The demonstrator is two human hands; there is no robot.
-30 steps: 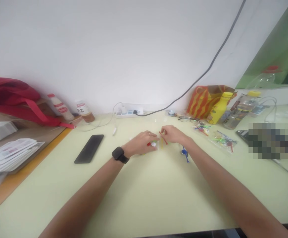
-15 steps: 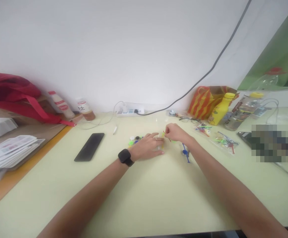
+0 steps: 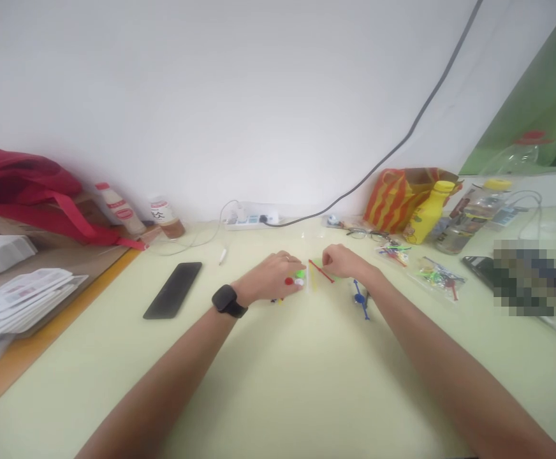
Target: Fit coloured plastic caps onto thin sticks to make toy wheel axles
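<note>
My left hand, with a black watch on its wrist, arches palm down over small coloured round pieces. Its fingers and thumb are apart. A red disc, a green disc and a white disc show between them. Just right of its fingertips, a white stick and a yellow stick lie side by side. Beside them a red stick lies slanted. My right hand is closed next to the red stick, its fingertips hidden. A blue stick piece lies below the right wrist.
A black phone lies at left. Bags of coloured pieces, glasses, a yellow bottle and a clear bottle are at right. A power strip sits by the wall. Paper stacks fill the left edge.
My left hand has shifted left and bent from lying flatter, uncovering the white and yellow sticks and some discs. The red stick, earlier at my right fingertips, now shows at full length beside them.
</note>
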